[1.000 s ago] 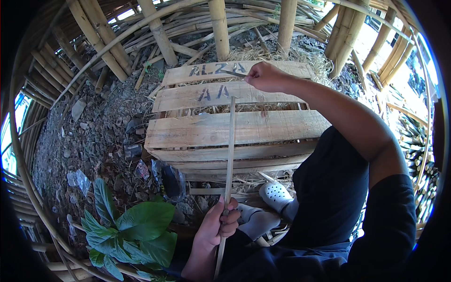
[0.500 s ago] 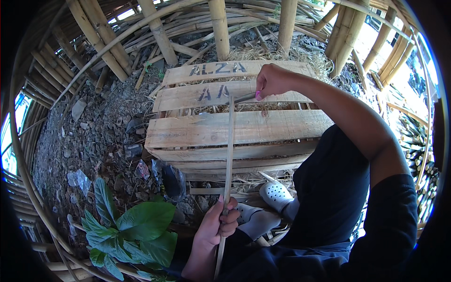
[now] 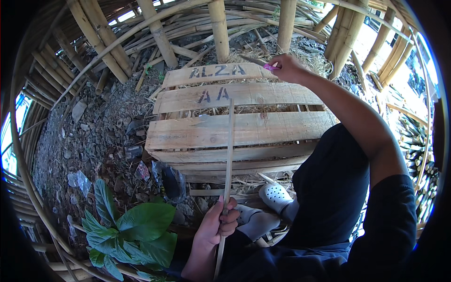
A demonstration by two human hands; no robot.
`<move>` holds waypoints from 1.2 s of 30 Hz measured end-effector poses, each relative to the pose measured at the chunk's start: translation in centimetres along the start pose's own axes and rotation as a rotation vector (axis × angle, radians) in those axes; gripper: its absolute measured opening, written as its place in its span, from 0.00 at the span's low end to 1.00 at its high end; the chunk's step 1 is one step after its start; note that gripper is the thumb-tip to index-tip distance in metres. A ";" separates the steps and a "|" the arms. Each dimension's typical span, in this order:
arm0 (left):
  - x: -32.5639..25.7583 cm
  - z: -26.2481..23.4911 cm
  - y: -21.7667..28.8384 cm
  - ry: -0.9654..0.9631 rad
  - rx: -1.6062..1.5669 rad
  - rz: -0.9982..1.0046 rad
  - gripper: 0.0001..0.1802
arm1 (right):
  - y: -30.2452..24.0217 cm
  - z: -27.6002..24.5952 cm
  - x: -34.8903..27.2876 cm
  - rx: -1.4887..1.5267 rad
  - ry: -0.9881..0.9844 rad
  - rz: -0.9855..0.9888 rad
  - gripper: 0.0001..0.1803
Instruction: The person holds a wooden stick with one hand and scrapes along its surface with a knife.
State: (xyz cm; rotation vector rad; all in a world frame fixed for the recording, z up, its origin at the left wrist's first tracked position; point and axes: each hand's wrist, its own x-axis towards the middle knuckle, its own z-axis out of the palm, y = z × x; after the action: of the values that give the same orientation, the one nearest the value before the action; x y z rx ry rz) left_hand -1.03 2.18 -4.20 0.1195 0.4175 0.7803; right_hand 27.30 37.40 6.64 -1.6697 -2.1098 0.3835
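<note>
My left hand (image 3: 217,224) grips a long thin bamboo strip (image 3: 228,155) near its lower part; the strip runs up from my lap over a wooden slatted crate (image 3: 235,127) to about its second plank. My right hand (image 3: 287,68) is stretched out above the crate's far edge, closed on a knife with a pink handle (image 3: 270,66) whose dark blade points left. The blade is clear of the strip's top end.
Thick bamboo poles (image 3: 219,28) and curved bamboo strips surround the spot. Stony ground with litter lies to the left. A green leafy plant (image 3: 136,230) grows near my left knee. White clogs (image 3: 275,197) sit by the crate's base. Split bamboo is stacked at right (image 3: 413,136).
My right hand with the knife has risen from the strip's top end to above the crate's far edge. My left hand and the strip have barely moved.
</note>
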 end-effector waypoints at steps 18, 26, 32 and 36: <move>-0.2 0.1 0.1 -0.001 0.035 -0.008 0.21 | -2.1 0.5 -0.6 -0.244 0.009 -0.118 0.07; 0.1 0.1 0.0 -0.009 -0.002 -0.011 0.18 | -0.8 1.9 0.4 -0.227 0.075 -0.192 0.09; -0.1 0.0 0.0 -0.005 -0.004 -0.012 0.18 | 0.4 1.7 0.9 -0.342 0.151 -0.009 0.09; 0.0 0.3 0.0 0.010 0.013 -0.013 0.18 | -0.7 1.7 0.7 -0.222 0.171 -0.044 0.08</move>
State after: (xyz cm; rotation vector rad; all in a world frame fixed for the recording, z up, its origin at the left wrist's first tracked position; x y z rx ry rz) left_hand -0.96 2.20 -3.90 0.1253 0.4327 0.7660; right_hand 25.71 37.94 5.59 -1.7054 -2.1181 -0.0092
